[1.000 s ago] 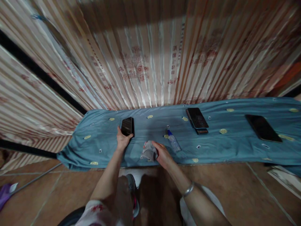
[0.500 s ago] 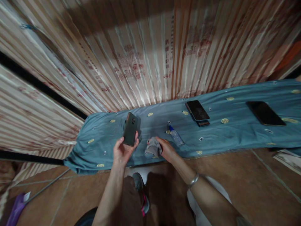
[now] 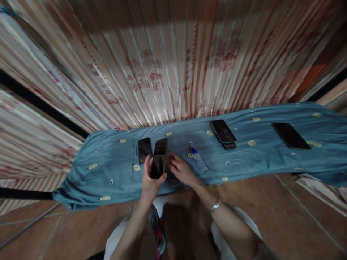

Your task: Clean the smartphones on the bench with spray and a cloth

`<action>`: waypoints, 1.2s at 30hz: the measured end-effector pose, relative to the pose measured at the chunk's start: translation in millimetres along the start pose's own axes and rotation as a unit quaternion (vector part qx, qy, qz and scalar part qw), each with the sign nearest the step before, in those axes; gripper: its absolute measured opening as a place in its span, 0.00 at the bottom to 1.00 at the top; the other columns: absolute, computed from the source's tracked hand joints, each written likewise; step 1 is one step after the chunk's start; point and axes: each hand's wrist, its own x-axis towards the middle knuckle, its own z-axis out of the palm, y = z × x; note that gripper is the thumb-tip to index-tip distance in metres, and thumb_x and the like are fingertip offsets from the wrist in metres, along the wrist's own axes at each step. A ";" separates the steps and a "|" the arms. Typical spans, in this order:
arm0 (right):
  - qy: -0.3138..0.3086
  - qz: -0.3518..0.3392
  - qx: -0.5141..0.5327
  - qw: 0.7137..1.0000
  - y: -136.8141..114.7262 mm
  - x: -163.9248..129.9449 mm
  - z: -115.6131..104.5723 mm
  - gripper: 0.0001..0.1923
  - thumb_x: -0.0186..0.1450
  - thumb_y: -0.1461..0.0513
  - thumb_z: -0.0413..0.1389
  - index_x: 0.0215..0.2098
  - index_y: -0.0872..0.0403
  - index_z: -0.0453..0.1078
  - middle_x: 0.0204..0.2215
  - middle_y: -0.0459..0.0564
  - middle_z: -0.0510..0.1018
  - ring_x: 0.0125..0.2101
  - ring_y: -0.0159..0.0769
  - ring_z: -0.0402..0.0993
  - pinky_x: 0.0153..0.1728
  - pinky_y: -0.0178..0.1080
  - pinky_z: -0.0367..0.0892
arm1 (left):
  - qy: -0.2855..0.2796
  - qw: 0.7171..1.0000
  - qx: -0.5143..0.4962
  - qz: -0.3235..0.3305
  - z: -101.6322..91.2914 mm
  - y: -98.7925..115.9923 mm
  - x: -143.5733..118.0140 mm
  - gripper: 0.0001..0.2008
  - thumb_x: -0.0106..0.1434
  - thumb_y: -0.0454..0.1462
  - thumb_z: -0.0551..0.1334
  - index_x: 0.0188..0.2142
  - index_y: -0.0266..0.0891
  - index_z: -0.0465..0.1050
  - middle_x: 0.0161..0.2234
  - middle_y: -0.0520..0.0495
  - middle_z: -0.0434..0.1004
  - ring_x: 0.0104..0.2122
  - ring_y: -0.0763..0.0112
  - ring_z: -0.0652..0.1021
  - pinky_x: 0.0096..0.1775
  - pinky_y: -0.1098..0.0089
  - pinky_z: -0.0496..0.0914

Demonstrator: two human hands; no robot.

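My left hand (image 3: 151, 182) grips a dark smartphone (image 3: 159, 159) by its lower end, thumb on one edge and fingers on the other. Its glossy face is turned up toward me. My right hand (image 3: 181, 171) is at the phone's right edge, with its fingertips partly behind it. The grey cloth this hand held is hidden now, apparently behind the phone. Just left of the held phone, another black phone (image 3: 144, 150) lies flat on the blue patterned cloth cover (image 3: 121, 177). To the right of my right hand lies a clear bottle with a blue tip (image 3: 200, 159).
Farther right are a dark phone (image 3: 223, 130) resting on a smaller dark item (image 3: 230, 145), and a larger black device (image 3: 290, 135). A striped curtain (image 3: 168, 72) hangs behind the covered surface. Dark poles (image 3: 40, 103) run along the left. Tiled floor (image 3: 271, 216) lies in front.
My left hand has turned the phone from its camera side to its glossy side and shifted right. My right hand has moved up against it. The phone lying behind it now shows.
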 end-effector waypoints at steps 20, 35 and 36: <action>0.198 0.075 0.199 0.957 -8.7 10.7 -36.9 0.18 0.53 0.47 0.60 0.33 0.50 0.77 0.29 0.45 0.78 0.31 0.35 0.71 0.35 0.37 0.66 | -0.053 0.927 0.271 0.252 23.5 -9.1 -24.1 0.51 0.50 0.36 0.66 0.66 0.47 0.35 0.61 0.36 0.55 0.60 0.49 0.61 0.55 0.48 0.62; 0.174 0.067 0.174 0.967 -18.1 6.2 -48.9 0.14 0.55 0.52 0.60 0.36 0.50 0.77 0.30 0.44 0.78 0.29 0.32 0.70 0.32 0.35 0.66 | -0.059 0.942 0.253 0.212 28.2 -9.4 -23.1 0.50 0.49 0.36 0.66 0.65 0.43 0.39 0.61 0.36 0.57 0.60 0.49 0.62 0.56 0.48 0.62; 0.166 0.067 0.164 0.970 -20.4 5.9 -50.9 0.14 0.54 0.54 0.60 0.37 0.49 0.76 0.30 0.44 0.78 0.29 0.32 0.70 0.31 0.34 0.66 | -0.059 0.937 0.264 0.223 26.8 -9.2 -21.5 0.49 0.49 0.35 0.66 0.65 0.43 0.39 0.60 0.36 0.57 0.59 0.49 0.62 0.55 0.48 0.61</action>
